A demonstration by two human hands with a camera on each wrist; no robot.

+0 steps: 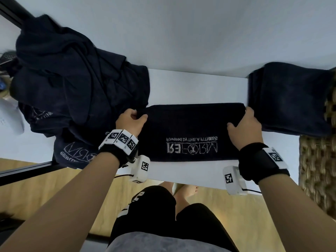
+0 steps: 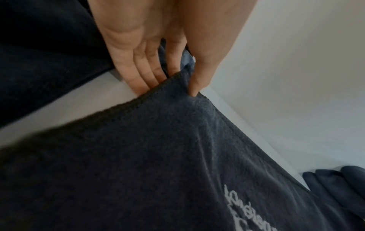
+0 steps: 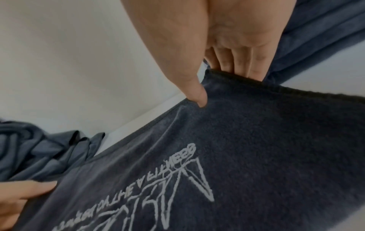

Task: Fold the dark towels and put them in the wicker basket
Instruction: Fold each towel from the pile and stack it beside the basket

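While the towel (image 1: 190, 131) is lying between them on the table (image 1: 196, 86), the left hand (image 1: 131, 122) and right hand (image 1: 244, 124) are pinching its far corners mid-fold, probably needing another fold before the basket (image 1: 318, 160).

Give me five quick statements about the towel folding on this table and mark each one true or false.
1. Both hands pinch far corners of the printed towel: the left hand and the right hand. True.
2. The printed towel hangs in the air between the hands. False: it lies on the white table.
3. A heap of unfolded towels sits beside the left hand. True.
4. The folded stack lies to the left of the person. False: it is on the right, by the wicker basket.
5. The printed side of the towel faces down. False: white lettering shows on top.
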